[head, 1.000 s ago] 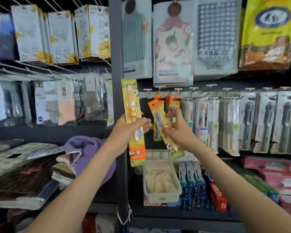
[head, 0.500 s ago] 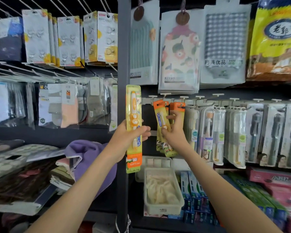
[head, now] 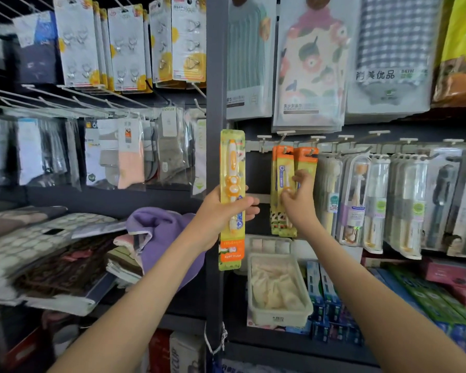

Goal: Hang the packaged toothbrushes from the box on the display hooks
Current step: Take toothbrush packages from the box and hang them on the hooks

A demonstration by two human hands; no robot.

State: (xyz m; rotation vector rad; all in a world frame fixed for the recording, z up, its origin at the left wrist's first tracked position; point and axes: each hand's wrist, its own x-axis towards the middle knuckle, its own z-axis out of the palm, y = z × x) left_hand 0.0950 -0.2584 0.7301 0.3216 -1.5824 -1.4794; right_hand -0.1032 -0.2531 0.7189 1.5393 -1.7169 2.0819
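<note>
Nearest the viewer, the left hand is clamped around the middle of an upright yellow toothbrush pack, held in front of the dark shelf post and not yet hung. Farther in, the right hand rests with loosely spread fingers against the orange-topped packs hanging on a display hook; whether it pinches one cannot be told. Risks, as judged: a tug from the right hand could slide a pack off the hook tip; the held pack's hang-hole could miss the hook, crowded by the clear-cased toothbrushes just beside. The box is not identifiable.
</note>
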